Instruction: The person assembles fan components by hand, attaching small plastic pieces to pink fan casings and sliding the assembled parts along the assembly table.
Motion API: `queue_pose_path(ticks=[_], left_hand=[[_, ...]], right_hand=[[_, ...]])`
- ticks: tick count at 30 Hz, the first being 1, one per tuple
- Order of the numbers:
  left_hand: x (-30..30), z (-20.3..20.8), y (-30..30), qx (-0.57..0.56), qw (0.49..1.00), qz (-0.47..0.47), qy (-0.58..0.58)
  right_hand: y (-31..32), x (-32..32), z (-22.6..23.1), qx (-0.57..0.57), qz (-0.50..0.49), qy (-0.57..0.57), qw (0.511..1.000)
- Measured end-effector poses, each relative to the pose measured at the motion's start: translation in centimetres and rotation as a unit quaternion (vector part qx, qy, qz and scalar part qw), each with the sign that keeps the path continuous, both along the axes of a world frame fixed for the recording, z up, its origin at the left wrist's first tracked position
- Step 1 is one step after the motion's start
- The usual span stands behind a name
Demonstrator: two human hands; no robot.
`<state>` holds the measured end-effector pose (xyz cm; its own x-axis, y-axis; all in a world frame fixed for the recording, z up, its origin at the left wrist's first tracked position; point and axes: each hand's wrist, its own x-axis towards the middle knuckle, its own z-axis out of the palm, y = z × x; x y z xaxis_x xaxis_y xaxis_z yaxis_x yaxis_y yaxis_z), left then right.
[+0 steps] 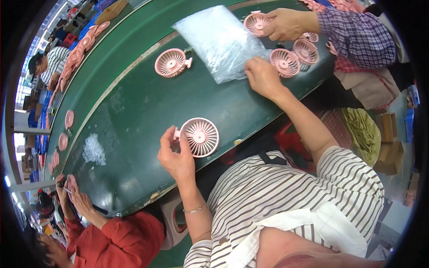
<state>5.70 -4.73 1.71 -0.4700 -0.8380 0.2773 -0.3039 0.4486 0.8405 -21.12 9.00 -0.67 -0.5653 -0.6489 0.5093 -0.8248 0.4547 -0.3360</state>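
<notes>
My left hand (178, 154) grips a pink round fan housing (199, 137) by the small stem on its side, near the table's front edge. The slatted cage faces up. My right hand (264, 79) is closed at the lower right edge of a clear plastic bag (219, 42), its fingertips curled against the film. Another pink fan housing (171, 63) lies to the left of the bag. Just beyond my right hand sits one more fan housing (284, 63), beside a similar housing (306, 51).
A co-worker's hand (286, 24) in a checked sleeve holds a pink fan housing (256, 23) at the upper right. Small clear pieces (94, 149) lie heaped on the green table (134, 116). At the lower left, a person in red (118, 241) handles a pink part.
</notes>
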Motion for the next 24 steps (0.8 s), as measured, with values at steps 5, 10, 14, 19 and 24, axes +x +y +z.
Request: queue_pose_path(ticks=[5, 10, 14, 19, 24], left_hand=[[-0.9, 0.2, 0.9, 0.098, 0.983, -0.043, 0.150], [-1.5, -0.4, 1.6, 0.141, 0.973, -0.096, 0.153], [-1.8, -0.5, 2.4, 0.141, 0.973, -0.105, 0.149], [-2.2, -1.0, 2.4, 0.122, 0.974, -0.086, 0.169], [-2.0, -1.2, 2.2, 0.130, 0.976, -0.061, 0.164]], right_hand=[[1.9, 2.7, 3.7, -0.138, 0.010, -0.062, 0.989], [-0.5, 4.1, 3.3, -0.213, 0.072, -0.283, 0.933], [-3.2, 7.8, 2.9, -0.181, 0.161, -0.377, 0.894], [-5.3, 8.0, 0.5, -0.115, 0.180, -0.206, 0.955], [-5.5, 8.0, 0.6, -0.132, 0.188, -0.247, 0.941]])
